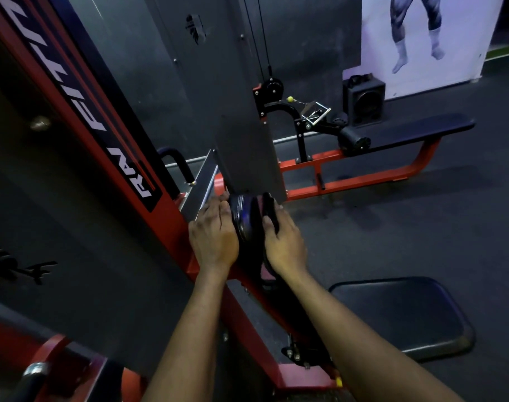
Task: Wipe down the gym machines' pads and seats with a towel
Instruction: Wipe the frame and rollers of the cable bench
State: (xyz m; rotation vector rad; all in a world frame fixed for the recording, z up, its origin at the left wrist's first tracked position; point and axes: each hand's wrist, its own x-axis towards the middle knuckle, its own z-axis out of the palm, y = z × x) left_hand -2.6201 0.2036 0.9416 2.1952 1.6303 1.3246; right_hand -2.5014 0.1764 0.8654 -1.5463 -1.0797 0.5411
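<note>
A dark, rounded pad (245, 220) sits on the red machine frame (249, 300) just below the grey weight-stack cover. My left hand (214, 237) lies flat against the pad's left side with its fingers stretched forward. My right hand (285, 242) is on the pad's right side, fingers curled over a dark towel (269, 208) pressed to the pad. A pinkish part of the towel hangs below my right wrist. A dark square seat (401, 314) lies lower right of my arms.
A long dark bench (421, 129) on a red frame stands behind, with a cable handle (315, 113) and foot rollers at its near end. A black speaker (365, 101) and a wall poster are at the back right. Dark rubber floor spreads to the right.
</note>
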